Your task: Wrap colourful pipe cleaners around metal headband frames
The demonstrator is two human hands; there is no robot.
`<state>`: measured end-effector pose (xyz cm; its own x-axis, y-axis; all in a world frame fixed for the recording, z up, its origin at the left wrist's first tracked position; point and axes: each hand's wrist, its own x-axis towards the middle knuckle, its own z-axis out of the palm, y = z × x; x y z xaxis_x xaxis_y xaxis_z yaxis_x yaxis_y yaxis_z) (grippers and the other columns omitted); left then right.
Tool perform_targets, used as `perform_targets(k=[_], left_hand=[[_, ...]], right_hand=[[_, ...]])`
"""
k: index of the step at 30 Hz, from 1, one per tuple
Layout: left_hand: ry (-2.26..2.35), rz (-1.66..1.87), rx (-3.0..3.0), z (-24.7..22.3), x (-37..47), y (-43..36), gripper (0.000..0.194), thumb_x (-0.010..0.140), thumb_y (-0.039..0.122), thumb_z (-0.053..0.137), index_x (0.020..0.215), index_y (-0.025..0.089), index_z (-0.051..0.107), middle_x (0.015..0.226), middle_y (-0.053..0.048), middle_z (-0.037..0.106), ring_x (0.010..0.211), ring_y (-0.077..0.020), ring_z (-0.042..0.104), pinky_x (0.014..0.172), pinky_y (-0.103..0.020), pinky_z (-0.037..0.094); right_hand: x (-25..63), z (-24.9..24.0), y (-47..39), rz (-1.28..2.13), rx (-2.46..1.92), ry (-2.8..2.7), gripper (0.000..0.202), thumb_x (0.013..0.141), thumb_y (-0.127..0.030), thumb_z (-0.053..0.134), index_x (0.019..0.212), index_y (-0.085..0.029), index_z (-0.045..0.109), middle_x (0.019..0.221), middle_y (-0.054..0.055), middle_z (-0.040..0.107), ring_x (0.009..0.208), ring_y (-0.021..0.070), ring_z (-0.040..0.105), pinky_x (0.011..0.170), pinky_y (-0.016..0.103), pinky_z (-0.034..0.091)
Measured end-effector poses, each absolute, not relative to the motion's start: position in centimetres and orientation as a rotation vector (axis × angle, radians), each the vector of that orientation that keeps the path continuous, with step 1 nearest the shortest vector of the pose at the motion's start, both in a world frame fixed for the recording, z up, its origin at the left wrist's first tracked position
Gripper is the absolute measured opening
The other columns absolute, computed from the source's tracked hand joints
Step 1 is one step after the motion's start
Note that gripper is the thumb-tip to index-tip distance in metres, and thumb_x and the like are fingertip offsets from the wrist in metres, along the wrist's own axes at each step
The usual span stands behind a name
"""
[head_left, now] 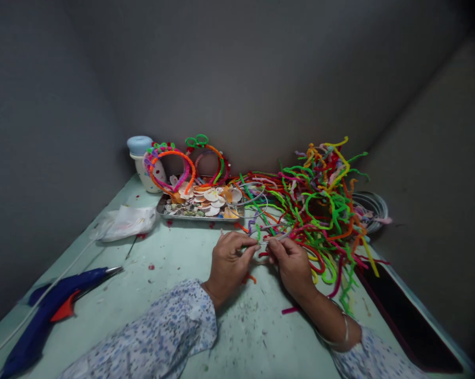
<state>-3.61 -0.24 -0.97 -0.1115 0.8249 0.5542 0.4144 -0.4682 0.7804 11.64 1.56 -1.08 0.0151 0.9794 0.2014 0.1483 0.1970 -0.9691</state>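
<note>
My left hand (230,259) and my right hand (290,263) meet over the pale green table (174,263), fingertips pinched together on a thin grey headband (274,231) with a green pipe cleaner at it. A big tangled heap of coloured pipe cleaners (320,205) lies just behind and right of my right hand. Two finished headbands wrapped in pipe cleaners (170,163) stand at the back.
A metal tray of seashells (200,205) sits behind my hands. A white jar with a blue lid (140,158) stands in the back corner. A blue glue gun (56,302) lies at front left, a plastic bag (124,221) beyond it. Grey walls enclose the table.
</note>
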Motion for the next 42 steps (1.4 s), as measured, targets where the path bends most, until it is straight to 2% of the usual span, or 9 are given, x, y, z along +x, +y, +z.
perform_targets(k=[12, 19, 34, 39, 42], left_hand=[[1.360, 1.535, 1.817, -0.72, -3.60, -0.33, 0.004, 0.082, 0.019, 0.067, 0.082, 0.020, 0.071, 0.082, -0.003, 0.070, 0.082, -0.0179, 0.063, 0.077, -0.031, 0.048], [1.361, 1.477, 1.845, -0.68, -3.62, -0.47, 0.005, 0.085, 0.019, 0.063, 0.084, 0.020, 0.068, 0.084, -0.002, 0.068, 0.084, -0.0178, 0.061, 0.080, -0.031, 0.045], [1.388, 1.328, 1.884, -0.18, -3.43, -0.69, 0.009, 0.089, 0.019, 0.055, 0.081, 0.019, 0.060, 0.083, -0.002, 0.063, 0.086, -0.0178, 0.057, 0.084, -0.032, 0.040], [1.390, 1.366, 1.830, -0.52, -3.39, -0.56, 0.004, 0.088, 0.019, 0.057, 0.090, 0.018, 0.061, 0.090, -0.003, 0.064, 0.089, -0.0185, 0.057, 0.084, -0.031, 0.041], [1.375, 1.343, 1.861, -0.48, -3.45, -0.58, 0.006, 0.089, 0.020, 0.056, 0.088, 0.019, 0.062, 0.088, -0.002, 0.064, 0.089, -0.0181, 0.057, 0.086, -0.032, 0.040]], right_hand=[[11.78, -1.39, 1.56, 0.990, -1.165, -1.376, 0.037, 0.081, -0.050, 0.062, 0.061, -0.020, 0.061, 0.050, -0.003, 0.054, 0.048, 0.0132, 0.047, 0.047, 0.025, 0.040], [11.81, -1.33, 1.53, 1.016, -1.151, -1.366, 0.033, 0.081, -0.048, 0.063, 0.069, -0.019, 0.066, 0.051, -0.003, 0.053, 0.049, 0.0132, 0.047, 0.049, 0.025, 0.040], [11.81, -1.55, 1.51, 0.982, -1.155, -1.405, 0.036, 0.082, -0.048, 0.063, 0.062, -0.018, 0.061, 0.053, -0.003, 0.052, 0.051, 0.0126, 0.045, 0.052, 0.025, 0.038], [11.77, -1.45, 1.54, 0.977, -1.158, -1.403, 0.036, 0.083, -0.048, 0.062, 0.062, -0.019, 0.061, 0.053, -0.003, 0.053, 0.051, 0.0129, 0.046, 0.052, 0.025, 0.038], [11.84, -1.49, 1.53, 0.955, -1.163, -1.416, 0.037, 0.084, -0.048, 0.061, 0.060, -0.019, 0.059, 0.053, -0.003, 0.053, 0.052, 0.0130, 0.046, 0.053, 0.025, 0.038]])
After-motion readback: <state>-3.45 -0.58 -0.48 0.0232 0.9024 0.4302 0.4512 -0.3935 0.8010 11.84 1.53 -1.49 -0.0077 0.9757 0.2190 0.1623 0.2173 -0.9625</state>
